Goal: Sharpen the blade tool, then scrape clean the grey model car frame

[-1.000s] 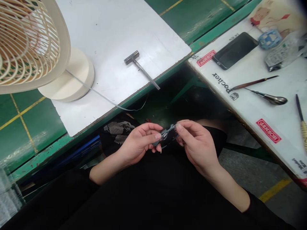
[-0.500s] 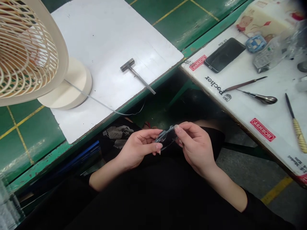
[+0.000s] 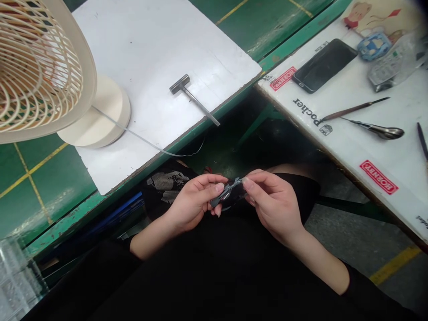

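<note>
Held in front of my lap is a small grey metal part (image 3: pixel 228 194) with a round opening and a dark piece behind it. My left hand (image 3: pixel 195 203) pinches its left end between thumb and fingers. My right hand (image 3: pixel 274 206) grips its right end with thumb and fingertips. The fingers of the two hands nearly meet, hiding part of the piece. Its exact kind is too small to tell.
On a white board (image 3: pixel 160 53) lie a T-handle hex key (image 3: pixel 187 94) and a cream fan's base (image 3: pixel 109 116). To the right, a white-topped bench (image 3: pixel 368 147) holds a phone (image 3: pixel 324 65), a brown-handled pick (image 3: pixel 354 109), and a spoon-ended steel tool (image 3: pixel 379 131).
Both hands still hold the part, which has turned slightly, with more of its dark side showing. The view has shifted a little, moving the benches.
</note>
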